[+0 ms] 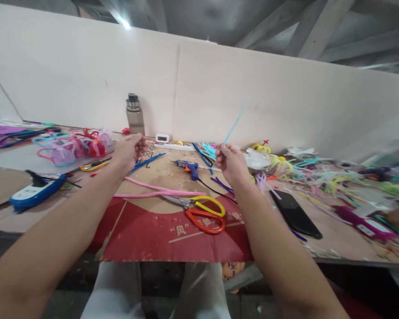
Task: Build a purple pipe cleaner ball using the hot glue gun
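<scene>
My right hand (232,163) is raised above the middle of the bench, its fingers pinched round a light blue pipe cleaner (234,126) that sticks up and away to the right. My left hand (130,149) is lifted in front of the bottle with its fingertips pressed together; what they hold, if anything, I cannot make out. Between and below the hands lie a blue hot glue gun (189,167), pink pipe cleaners (146,189) and scissors (199,212) with one yellow and one red handle. Dark blue pipe cleaners (148,163) rest beside my left hand.
Pink and red pipe-cleaner pieces (66,153) stand at the left, behind a blue-and-white device (36,192). A bottle (134,115) and small white clock (162,138) stand by the back board. To the right are a black phone (295,212), a purple tool (365,223) and heaped pipe cleaners (335,177).
</scene>
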`<action>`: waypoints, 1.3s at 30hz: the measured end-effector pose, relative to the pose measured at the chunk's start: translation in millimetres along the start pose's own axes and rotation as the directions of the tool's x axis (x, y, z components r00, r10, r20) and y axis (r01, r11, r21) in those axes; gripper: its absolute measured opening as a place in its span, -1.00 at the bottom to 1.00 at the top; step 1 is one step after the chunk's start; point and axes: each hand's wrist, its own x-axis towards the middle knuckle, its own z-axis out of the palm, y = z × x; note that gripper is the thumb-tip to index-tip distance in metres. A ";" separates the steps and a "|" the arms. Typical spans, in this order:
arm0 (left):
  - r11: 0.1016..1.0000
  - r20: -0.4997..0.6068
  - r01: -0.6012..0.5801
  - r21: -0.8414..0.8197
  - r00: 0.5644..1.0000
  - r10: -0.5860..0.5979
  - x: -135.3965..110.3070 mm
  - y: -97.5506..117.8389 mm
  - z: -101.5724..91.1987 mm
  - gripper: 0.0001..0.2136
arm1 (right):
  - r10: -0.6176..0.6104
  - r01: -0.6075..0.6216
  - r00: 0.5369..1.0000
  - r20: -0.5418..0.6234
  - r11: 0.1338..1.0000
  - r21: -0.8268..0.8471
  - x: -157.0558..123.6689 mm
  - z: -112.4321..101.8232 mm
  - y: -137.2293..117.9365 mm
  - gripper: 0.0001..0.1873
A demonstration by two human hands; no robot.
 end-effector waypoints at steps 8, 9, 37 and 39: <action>0.884 0.378 -0.179 0.432 0.926 0.003 -22.5 -31.7 22.0 -0.84 | -0.214 -0.073 0.947 -0.241 0.587 -0.807 34.4 -58.7 9.7 -0.77; 0.863 0.415 -0.199 0.464 0.910 -0.013 -21.7 -32.4 21.2 -0.84 | -0.220 -0.084 0.945 -0.243 0.555 -0.828 34.6 -62.5 12.9 -0.78; 0.480 0.664 -0.463 0.745 0.455 -0.593 -28.8 -2.8 12.1 -0.92 | -0.362 0.206 0.931 0.044 0.422 -0.883 26.5 -32.3 26.6 -0.79; 0.514 0.676 -0.439 0.737 0.476 -0.563 -23.9 2.3 9.9 -0.88 | -0.358 0.250 0.930 0.083 0.449 -0.858 22.5 -25.8 27.6 -0.80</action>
